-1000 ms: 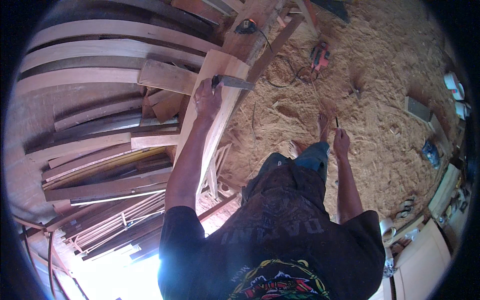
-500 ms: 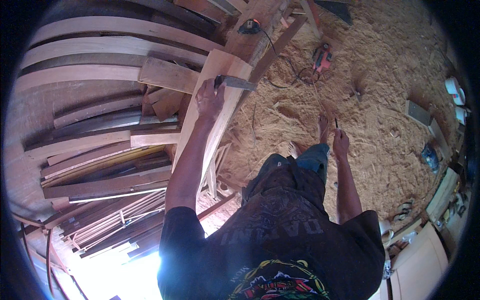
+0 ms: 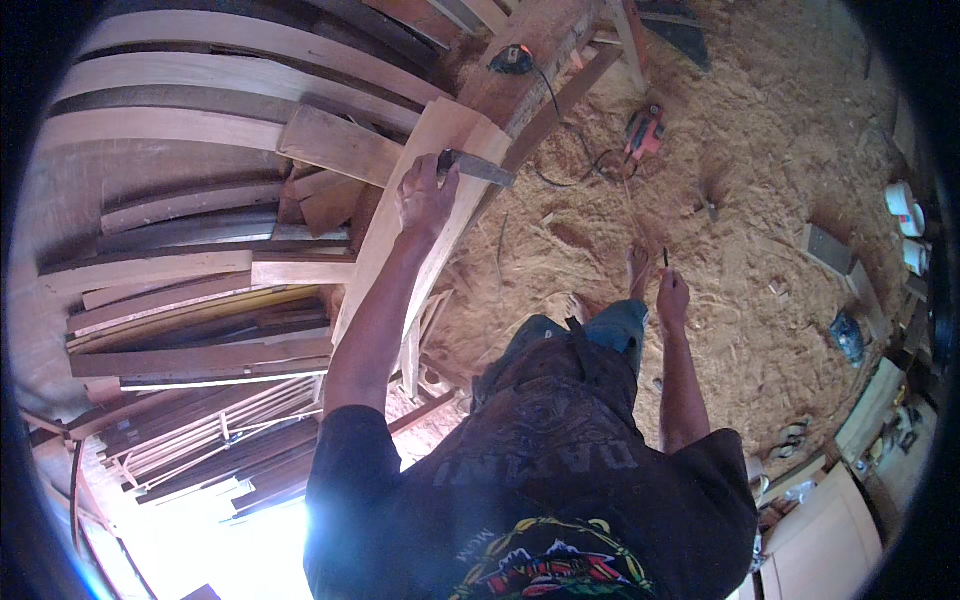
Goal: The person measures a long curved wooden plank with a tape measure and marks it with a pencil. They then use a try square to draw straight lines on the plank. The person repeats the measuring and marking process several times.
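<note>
A pale wooden board (image 3: 455,125) lies lengthwise in front of me on the left. My left hand (image 3: 427,195) is closed on the dark stock of a try square (image 3: 480,168), whose blade lies across the board near its far end. My right hand (image 3: 673,298) is out to the right, above the sawdust and away from the board. Its fingers are pinched round a thin dark pencil-like stick (image 3: 665,258) that points away from me; its exact kind is too small to tell.
Stacked planks (image 3: 190,130) fill the left side. A dark corded power tool (image 3: 512,60) rests on a thick timber beam beyond the board. A red power tool (image 3: 645,132) sits on the sawdust-covered floor (image 3: 760,200). White containers (image 3: 900,200) and wood offcuts (image 3: 828,248) stand at right.
My right hand and its thin stick have shifted slightly left and nearer to me. The left hand stays on the try square. The whole view has moved a little.
</note>
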The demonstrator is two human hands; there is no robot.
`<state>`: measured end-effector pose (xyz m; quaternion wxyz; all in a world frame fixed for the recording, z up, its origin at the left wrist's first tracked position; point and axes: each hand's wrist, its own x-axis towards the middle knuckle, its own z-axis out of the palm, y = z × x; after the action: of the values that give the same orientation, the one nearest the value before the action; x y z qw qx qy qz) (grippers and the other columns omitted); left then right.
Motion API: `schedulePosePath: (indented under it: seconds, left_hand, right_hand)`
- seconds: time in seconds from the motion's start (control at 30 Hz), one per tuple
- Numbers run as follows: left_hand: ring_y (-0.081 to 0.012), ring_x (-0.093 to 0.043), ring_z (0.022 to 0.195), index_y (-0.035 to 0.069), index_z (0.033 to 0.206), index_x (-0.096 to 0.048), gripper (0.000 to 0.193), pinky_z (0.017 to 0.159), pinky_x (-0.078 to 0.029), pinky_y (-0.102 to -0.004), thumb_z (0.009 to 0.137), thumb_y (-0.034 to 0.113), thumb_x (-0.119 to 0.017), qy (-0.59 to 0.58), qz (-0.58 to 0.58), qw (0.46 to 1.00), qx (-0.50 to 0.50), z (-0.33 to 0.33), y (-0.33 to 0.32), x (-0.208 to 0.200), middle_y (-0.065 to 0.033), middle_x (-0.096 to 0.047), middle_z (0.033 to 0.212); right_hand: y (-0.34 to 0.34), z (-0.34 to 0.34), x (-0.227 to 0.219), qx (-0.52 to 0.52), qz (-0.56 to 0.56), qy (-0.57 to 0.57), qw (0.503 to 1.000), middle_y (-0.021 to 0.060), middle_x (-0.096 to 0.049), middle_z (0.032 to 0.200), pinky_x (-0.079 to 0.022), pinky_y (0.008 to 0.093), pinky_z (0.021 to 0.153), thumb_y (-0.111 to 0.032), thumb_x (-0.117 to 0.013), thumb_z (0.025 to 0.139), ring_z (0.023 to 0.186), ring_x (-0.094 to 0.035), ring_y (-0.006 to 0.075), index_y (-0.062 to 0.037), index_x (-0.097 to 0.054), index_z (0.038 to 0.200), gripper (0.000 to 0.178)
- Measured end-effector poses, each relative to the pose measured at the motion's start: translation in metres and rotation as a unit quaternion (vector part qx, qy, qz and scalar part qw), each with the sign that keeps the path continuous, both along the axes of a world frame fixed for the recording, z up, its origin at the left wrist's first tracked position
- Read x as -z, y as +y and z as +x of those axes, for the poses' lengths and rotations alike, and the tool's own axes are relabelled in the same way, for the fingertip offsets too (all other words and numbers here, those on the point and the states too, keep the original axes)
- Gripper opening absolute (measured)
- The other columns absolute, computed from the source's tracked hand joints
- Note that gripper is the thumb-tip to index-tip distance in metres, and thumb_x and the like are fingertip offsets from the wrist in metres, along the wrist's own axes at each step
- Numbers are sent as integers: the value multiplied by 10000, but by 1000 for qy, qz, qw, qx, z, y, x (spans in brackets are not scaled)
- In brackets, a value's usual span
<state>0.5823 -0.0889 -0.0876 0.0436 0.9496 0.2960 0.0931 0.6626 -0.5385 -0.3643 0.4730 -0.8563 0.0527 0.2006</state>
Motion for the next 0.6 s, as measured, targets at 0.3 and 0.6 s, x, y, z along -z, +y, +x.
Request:
schedulePosePath:
  seconds: [0.3, 0.6]
  left_hand:
    - [-359, -646, 1135, 117, 1245, -610, 399, 1006, -484, -534, 986, 419, -646, 11, -21, 1000, -6, 4, 0, -3, -122, -668, 1157]
    - [-382, -639, 1153, 108, 1262, -594, 428, 1007, -488, -550, 997, 444, -617, 21, 2, 1000, -16, 3, -2, -1, -141, -644, 1227]
  right_hand:
    - [4, -9, 10, 22, 17, -39, 999, 186, -721, 898, -510, 423, 786, -364, -552, 1051, 851, -679, 301, 5, -744, 1098, 418]
    - [1, -10, 6, 28, 59, -7, 998, 232, -720, 894, -499, 462, 746, -393, -586, 1034, 819, -679, 377, 26, -716, 1016, 440]
